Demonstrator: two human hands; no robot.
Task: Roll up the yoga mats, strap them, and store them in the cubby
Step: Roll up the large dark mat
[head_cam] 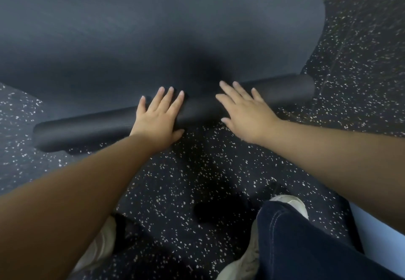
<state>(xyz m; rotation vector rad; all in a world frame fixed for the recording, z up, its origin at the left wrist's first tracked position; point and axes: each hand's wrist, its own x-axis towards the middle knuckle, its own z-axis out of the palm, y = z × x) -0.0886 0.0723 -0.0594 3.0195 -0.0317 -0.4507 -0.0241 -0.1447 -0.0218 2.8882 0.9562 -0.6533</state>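
Note:
A dark grey yoga mat [131, 27] lies spread on the floor ahead of me. Its near end is wound into a tight roll [87, 126] that runs from lower left to upper right. My left hand [157, 117] lies flat on top of the roll near its middle, fingers spread. My right hand [245, 113] presses flat on the roll just to the right, fingers apart. Neither hand grips anything. No strap or cubby is in view.
The floor [197, 170] is black rubber with white speckles. My white shoes [291, 205] and a dark denim leg [306, 246] are at the bottom, close behind the roll. A pale wall strip [377, 229] shows at the lower right.

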